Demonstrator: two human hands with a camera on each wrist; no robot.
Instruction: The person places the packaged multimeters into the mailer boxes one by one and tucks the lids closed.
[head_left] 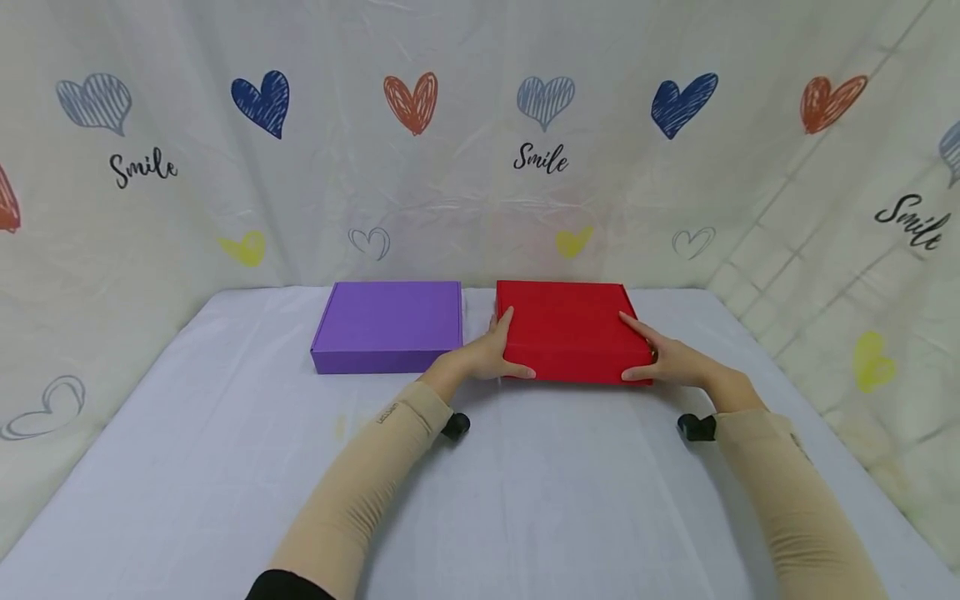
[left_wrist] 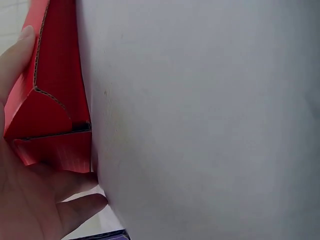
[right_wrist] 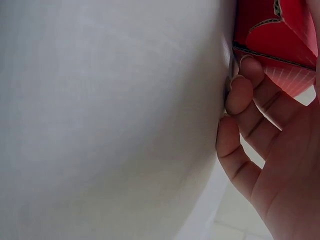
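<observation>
A flat red cardboard box [head_left: 566, 325] lies on the white-covered table, closed. My left hand [head_left: 489, 354] grips its left side, with the thumb over the front edge and the fingers against the side wall. On the opposite side, my right hand [head_left: 671, 360] holds the box, thumb at the front right corner. In the right wrist view, curled fingers [right_wrist: 240, 95] sit by the lower edge of the red box [right_wrist: 287, 40]. The left wrist view shows the red box's [left_wrist: 60, 65] slotted corner flap beside the left hand [left_wrist: 30, 200].
A closed purple box [head_left: 390, 321] lies to the left of the red one, a small gap between them. Behind the table [head_left: 562, 500] hangs a pale curtain [head_left: 465, 183] printed with hearts. Dark wrist cameras sit under both sleeves.
</observation>
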